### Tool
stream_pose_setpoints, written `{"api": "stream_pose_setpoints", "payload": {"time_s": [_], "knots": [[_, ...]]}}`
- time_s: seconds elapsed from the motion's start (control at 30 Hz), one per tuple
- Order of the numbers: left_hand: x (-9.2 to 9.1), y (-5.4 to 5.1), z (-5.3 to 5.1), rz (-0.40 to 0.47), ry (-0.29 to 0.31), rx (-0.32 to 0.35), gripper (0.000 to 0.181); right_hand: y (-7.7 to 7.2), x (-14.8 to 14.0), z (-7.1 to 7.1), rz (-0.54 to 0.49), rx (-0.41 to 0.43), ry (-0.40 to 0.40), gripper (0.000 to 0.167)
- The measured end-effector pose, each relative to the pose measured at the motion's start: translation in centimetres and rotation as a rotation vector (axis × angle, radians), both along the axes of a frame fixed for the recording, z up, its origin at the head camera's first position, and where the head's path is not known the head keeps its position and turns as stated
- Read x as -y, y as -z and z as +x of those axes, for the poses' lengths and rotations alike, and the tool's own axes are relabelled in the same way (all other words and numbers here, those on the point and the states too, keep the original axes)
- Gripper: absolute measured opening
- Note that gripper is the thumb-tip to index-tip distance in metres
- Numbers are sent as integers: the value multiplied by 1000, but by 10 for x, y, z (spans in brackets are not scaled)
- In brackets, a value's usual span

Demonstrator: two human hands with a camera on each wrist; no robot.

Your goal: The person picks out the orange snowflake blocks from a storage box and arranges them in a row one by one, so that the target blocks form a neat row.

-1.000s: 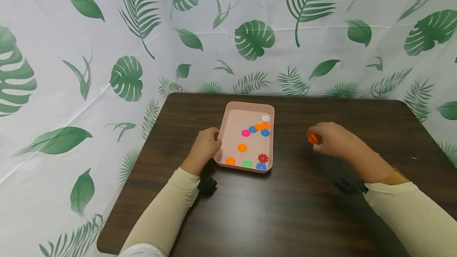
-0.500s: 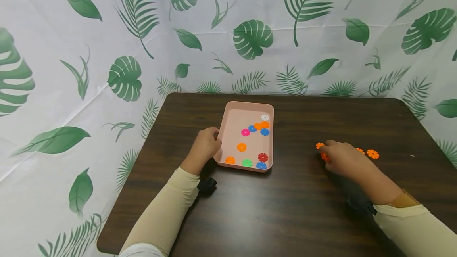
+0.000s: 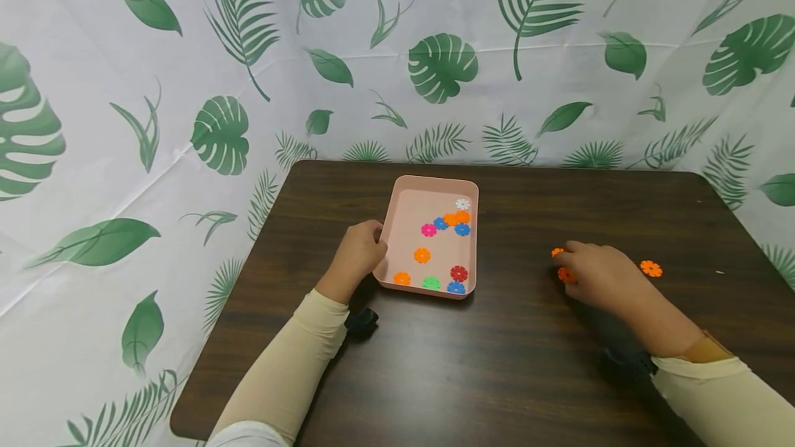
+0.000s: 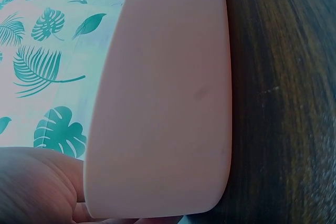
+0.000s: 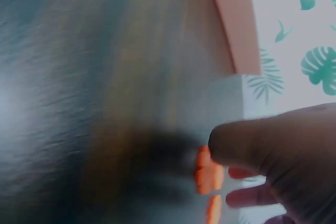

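Observation:
The left hand (image 3: 354,257) grips the left wall of a pink tray (image 3: 390,212); in the left wrist view, part of that hand (image 4: 39,187) lies by the tray's outer wall (image 4: 163,98). Inside the tray are several flower-shaped discs, among them a pink one (image 3: 428,230) and a green one (image 3: 431,283). Low over the table, the right hand (image 3: 605,278) pinches an orange disc (image 3: 566,274) at its fingertips. A second orange disc (image 3: 557,252) is partly covered by its fingers. The right wrist view shows the thumb (image 5: 247,142) against orange discs (image 5: 203,174).
Another orange disc (image 3: 651,268) lies on the dark wooden table (image 3: 484,364), right of the right hand. A small pale mark (image 3: 720,272) is farther right. A leaf-patterned cloth (image 3: 373,54) hangs behind the table and along its left side.
The right hand has moved right and down to the table with its orange disc, beside another one. An orange disc right of it has come into view. The left hand and tray stay in place.

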State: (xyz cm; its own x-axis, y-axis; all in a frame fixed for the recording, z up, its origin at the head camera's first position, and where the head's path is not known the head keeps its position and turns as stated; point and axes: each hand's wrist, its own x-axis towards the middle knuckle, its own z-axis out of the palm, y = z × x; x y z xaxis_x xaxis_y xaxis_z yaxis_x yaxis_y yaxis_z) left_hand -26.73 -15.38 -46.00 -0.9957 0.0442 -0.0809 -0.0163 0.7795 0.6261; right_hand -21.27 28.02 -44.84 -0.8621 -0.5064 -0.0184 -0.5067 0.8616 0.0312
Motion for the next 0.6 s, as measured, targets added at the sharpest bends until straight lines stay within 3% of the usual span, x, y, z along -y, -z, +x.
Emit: {"api": "stream_pose_setpoints", "payload": {"time_s": [0.1, 0.3, 0.4, 0.6], "knots": [[0, 0, 0, -2, -3, 5, 35, -7, 4, -7, -100, 8, -1, 41], [0, -1, 0, -5, 0, 7, 35, -21, 32, -30, -393, 29, -44, 32], [0, -2, 0, -6, -1, 12, 35, -25, 56, -42, -482, 29, -70, 33], [0, -2, 0, -3, -1, 15, 36, -27, 107, -60, -618, 123, -114, 36]]}}
